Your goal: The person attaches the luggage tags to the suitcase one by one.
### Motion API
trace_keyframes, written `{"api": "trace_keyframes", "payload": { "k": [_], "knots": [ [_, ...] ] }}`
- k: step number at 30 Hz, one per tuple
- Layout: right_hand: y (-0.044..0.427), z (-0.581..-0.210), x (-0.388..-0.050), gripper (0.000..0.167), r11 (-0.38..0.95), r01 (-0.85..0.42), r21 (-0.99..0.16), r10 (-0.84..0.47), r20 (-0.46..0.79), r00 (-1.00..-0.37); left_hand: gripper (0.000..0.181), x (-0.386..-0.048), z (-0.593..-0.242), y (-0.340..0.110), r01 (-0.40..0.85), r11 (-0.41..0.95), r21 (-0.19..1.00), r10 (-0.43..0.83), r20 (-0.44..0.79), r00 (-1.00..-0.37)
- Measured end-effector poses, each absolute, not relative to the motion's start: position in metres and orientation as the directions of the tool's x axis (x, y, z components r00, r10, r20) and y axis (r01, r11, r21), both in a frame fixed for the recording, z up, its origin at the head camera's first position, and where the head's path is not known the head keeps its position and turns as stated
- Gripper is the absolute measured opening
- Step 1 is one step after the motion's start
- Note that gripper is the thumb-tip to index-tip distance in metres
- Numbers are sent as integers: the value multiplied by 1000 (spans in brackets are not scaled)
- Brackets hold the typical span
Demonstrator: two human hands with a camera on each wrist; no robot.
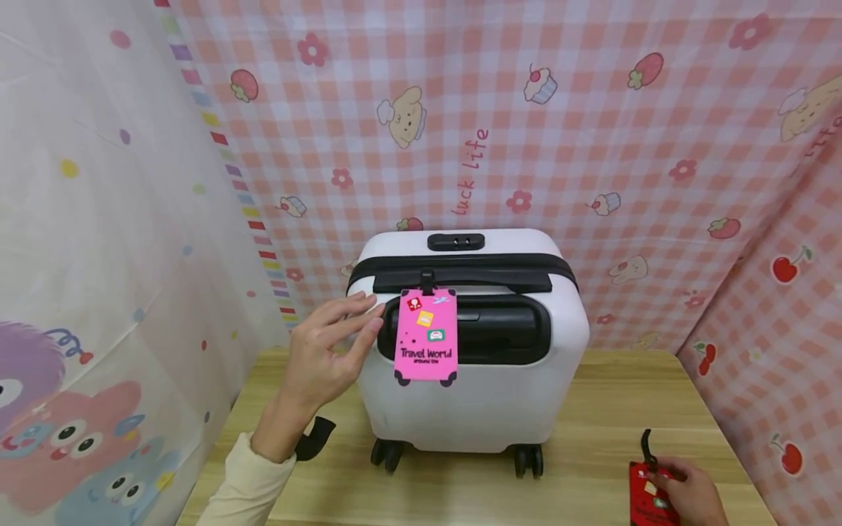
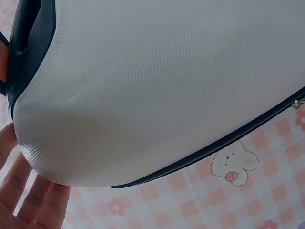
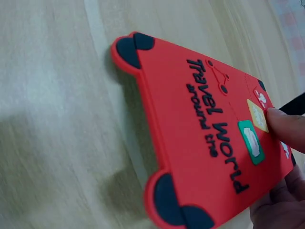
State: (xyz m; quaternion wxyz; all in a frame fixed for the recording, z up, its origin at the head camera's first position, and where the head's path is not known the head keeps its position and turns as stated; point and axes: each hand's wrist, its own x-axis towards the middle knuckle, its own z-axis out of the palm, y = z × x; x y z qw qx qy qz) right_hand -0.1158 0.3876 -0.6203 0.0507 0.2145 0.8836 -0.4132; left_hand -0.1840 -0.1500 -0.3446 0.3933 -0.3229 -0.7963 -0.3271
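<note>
A white suitcase (image 1: 460, 409) stands upright on its wheels, a pink luggage tag (image 1: 426, 351) hanging from its black handle area. My left hand (image 1: 329, 351) is at the suitcase's upper left corner, fingers extended beside the tag; in the left wrist view the fingers (image 2: 35, 200) lie at the edge of the white shell (image 2: 143, 95). At the lower right, my right hand (image 1: 693, 493) pinches a red luggage tag (image 1: 647, 504) near its black strap. The right wrist view shows the thumb (image 3: 288, 129) on the face of the red tag (image 3: 190, 133).
The suitcase stands on a wooden tabletop (image 1: 612, 431). A black strap piece (image 1: 316, 438) lies by the left forearm. Behind hangs a pink checked cloth (image 1: 559, 146), with a white patterned cloth (image 1: 118, 219) at the left.
</note>
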Motion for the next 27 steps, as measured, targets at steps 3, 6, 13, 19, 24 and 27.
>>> {"api": "trace_keyframes", "payload": {
  "k": [3, 6, 13, 19, 24, 27],
  "knots": [
    [386, -619, -115, 31, 576, 428, -696, 360, -254, -898, 19, -184, -345, -149, 771, 574, 275, 251, 837, -485],
    [385, -617, -114, 32, 584, 416, -697, 360, -237, -902, 19, -184, -344, -149, 769, 576, 279, 247, 837, -488],
    [379, -607, -119, 38, 577, 390, -718, 341, -222, -913, 20, -185, -344, -150, 766, 580, 276, 241, 840, -486],
    [366, -588, -128, 39, 569, 322, -756, 302, -172, -938, 19, -185, -345, -151, 763, 576, 294, 246, 827, -505],
    [352, -567, -136, 40, 559, 237, -794, 278, -90, -956, 18, -185, -346, -151, 759, 580, 297, 248, 823, -512],
    [345, -552, -141, 46, 539, 227, -811, 259, -97, -961, 17, -186, -346, -150, 764, 580, 283, 248, 832, -496]
  ]
}}
